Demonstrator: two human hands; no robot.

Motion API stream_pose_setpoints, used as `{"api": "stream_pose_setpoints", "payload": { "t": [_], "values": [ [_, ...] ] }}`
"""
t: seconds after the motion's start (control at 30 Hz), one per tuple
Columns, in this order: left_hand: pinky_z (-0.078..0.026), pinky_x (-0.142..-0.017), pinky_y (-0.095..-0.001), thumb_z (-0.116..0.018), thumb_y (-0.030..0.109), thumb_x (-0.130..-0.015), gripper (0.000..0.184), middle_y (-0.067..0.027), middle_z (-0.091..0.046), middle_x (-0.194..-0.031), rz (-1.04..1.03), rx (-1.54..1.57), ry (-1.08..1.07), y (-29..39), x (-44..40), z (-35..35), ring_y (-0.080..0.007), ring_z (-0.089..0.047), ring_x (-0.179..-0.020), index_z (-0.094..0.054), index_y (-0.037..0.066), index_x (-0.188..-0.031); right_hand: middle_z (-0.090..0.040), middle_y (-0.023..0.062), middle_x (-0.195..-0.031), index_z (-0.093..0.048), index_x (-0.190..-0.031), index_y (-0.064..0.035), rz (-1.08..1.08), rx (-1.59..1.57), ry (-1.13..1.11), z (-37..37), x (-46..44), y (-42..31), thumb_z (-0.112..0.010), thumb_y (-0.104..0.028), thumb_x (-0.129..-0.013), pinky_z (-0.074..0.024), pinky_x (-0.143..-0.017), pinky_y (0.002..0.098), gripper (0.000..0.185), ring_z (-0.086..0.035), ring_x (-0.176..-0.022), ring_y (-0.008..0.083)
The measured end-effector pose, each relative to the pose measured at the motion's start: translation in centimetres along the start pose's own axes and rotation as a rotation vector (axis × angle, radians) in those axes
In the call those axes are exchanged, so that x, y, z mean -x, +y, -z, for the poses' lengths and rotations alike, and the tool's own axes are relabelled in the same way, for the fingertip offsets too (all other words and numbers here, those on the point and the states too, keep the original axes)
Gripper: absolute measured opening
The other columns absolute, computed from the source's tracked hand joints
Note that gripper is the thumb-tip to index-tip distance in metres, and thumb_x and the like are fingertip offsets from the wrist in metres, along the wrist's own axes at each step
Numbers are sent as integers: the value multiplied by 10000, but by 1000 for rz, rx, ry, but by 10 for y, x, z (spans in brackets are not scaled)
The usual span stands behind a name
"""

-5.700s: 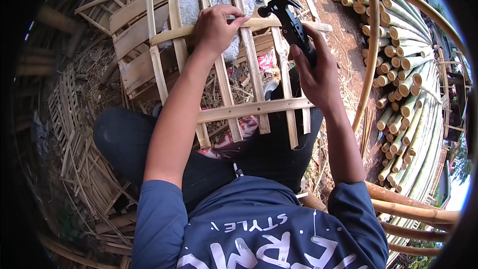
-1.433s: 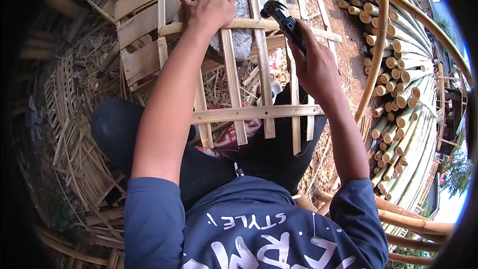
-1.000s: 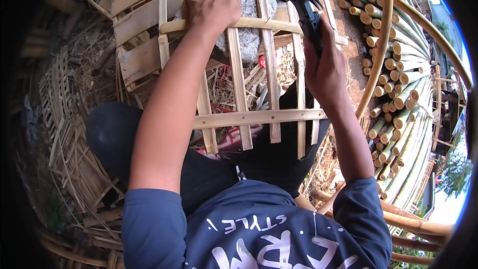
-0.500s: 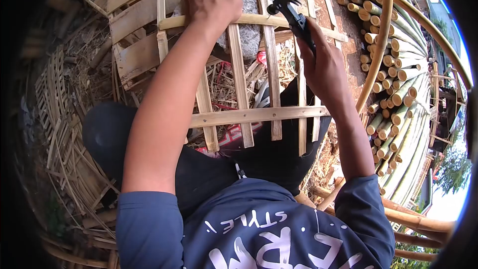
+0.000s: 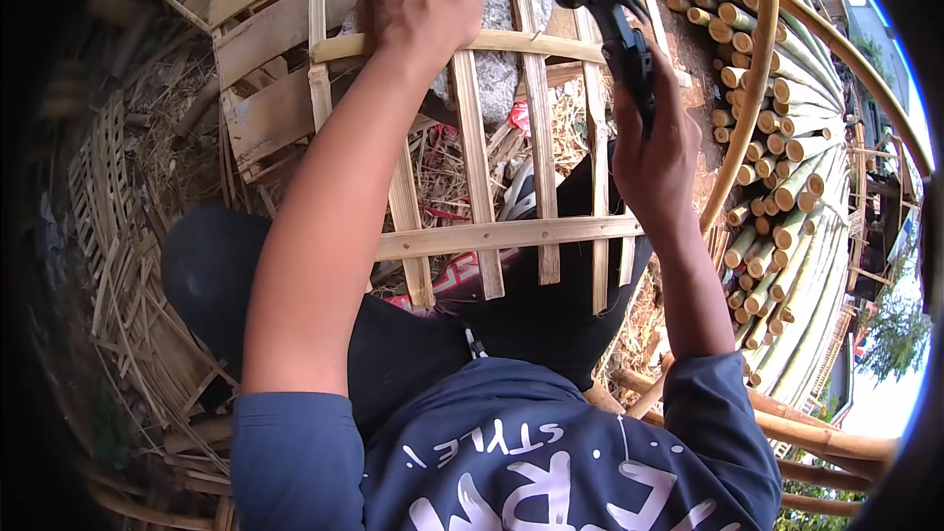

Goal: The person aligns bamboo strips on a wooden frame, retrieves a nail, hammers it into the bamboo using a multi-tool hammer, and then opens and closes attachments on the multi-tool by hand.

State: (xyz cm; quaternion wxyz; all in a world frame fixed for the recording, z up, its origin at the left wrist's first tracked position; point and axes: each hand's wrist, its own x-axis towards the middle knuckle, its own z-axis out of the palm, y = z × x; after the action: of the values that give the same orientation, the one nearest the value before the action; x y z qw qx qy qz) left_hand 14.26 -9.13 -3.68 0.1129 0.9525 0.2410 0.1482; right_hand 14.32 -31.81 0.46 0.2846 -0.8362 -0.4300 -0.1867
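My right hand (image 5: pixel 661 152) is closed around the handle of a black claw hammer (image 5: pixel 619 34), whose head is raised over the right part of a bamboo slat frame (image 5: pixel 511 233). A small nail (image 5: pixel 536 36) appears to stick up where the upper crosspiece meets a long slat, left of the hammer. My left hand (image 5: pixel 425 2) lies on the upper part of the frame with its fingers spread, pressing on the slats and crosspiece. Beneath the frame there is a rough grey stone block (image 5: pixel 489 74). The frame's near end rests over my lap.
Stacked bamboo poles (image 5: pixel 787 147) fill the right side, behind a curved bamboo pole (image 5: pixel 755 88). Wide split-bamboo boards (image 5: pixel 261 69) lie at the upper left. Bamboo strips and scraps (image 5: pixel 147 295) cover the ground at left, and straw-like shavings lie under the frame.
My right hand and the hammer have moved right, with the hammer head away from the nail's spot. The frame has shifted very slightly; my left hand stays on it.
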Motion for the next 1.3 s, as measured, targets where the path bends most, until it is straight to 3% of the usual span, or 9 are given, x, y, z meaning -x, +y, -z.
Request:
{"api": "stream_pose_setpoints", "payload": {
  "t": [0.03, 0.13, 0.27, 0.4, 0.5, 0.63, 0.9, 1.1, 1.3],
  "values": [
    [-79, -1193, -636, -368, 337, -999, 580, -222, -361, -1544, -1, 22, -14, -4, -1, -6, -406, -278, -1456, -354, 73, -1515, -686, 227, -832, -466, -1341, -7, 35, -25, 163, -6, 0, 0, -593, -112, -965, -537, -592, 442, 411, -690, -691, 380],
    [-73, -1189, -650, -366, 323, -1005, 578, -225, -355, -1546, -24, 64, -49, -6, -5, -6, -412, -281, -1453, -335, 70, -1523, -692, 227, -826, -453, -1353, -5, -109, 83, -311, 2, -4, 3, -576, -116, -976, -538, -589, 442, 412, -692, -691, 374],
    [-76, -1188, -651, -373, 311, -1000, 583, -214, -379, -1537, -35, -46, -23, -4, 0, -1, -407, -325, -1433, -324, 55, -1522, -694, 228, -846, -457, -1368, -3, -72, -72, 101, -5, 2, -1, -604, -126, -960, -537, -609, 450, 450, -688, -674, 373],
    [-81, -1184, -654, -379, 285, -988, 571, -212, -392, -1529, 4, 48, -20, -3, -5, -4, -405, -354, -1415, -346, 70, -1515, -686, 221, -835, -514, -1306, 5, -85, 49, -165, 1, -4, 0, -592, -77, -950, -534, -619, 429, 374, -691, -689, 376],
    [-82, -1184, -653, -369, 295, -985, 568, -210, -405, -1521, -23, -2, -6, -7, -4, -5, -397, -359, -1415, -363, 72, -1508, -693, 203, -840, -455, -1355, -7, -147, -104, 23, 7, -7, -13, -572, -92, -975, -525, -618, 418, 406, -700, -717, 366],
    [-86, -1186, -648, -355, 309, -984, 577, -205, -404, -1525, -8, -2, -16, -9, -9, -13, -387, -355, -1421, -361, 72, -1511, -704, 215, -915, -437, -1373, -18, -380, -139, -174, 17, -12, -14, -579, -105, -981, -533, -655, 409, 426, -716, -782, 346],
    [-114, -1179, -651, -363, 327, -988, 576, -206, -412, -1519, -27, -45, 34, -10, -9, -20, -389, -369, -1409, -370, 76, -1507, -710, 234, -977, -423, -1386, -33, -327, -112, -215, 8, 0, -5, -580, -99, -977, -541, -727, 447, 443, -715, -867, 384],
    [-121, -1183, -636, -370, 338, -992, 574, -200, -414, -1517, -15, -25, 49, -10, -11, -19, -393, -380, -1399, -376, 77, -1503, -649, 121, -770, -421, -1407, -49, -513, -314, -306, 9, 0, -4, -537, -197, -1025, -464, -532, 306, 426, -601, -583, 159],
    [-106, -1191, -624, -383, 342, -991, 580, -194, -414, -1517, 27, 19, 1, -2, -8, -7, -394, -380, -1397, -366, 77, -1506, -580, 31, -764, -568, -1221, -33, -868, -1112, -282, 15, 2, 1, -302, -423, -1089, -343, -439, 225, 491, -450, -516, 60]
  ]
}}
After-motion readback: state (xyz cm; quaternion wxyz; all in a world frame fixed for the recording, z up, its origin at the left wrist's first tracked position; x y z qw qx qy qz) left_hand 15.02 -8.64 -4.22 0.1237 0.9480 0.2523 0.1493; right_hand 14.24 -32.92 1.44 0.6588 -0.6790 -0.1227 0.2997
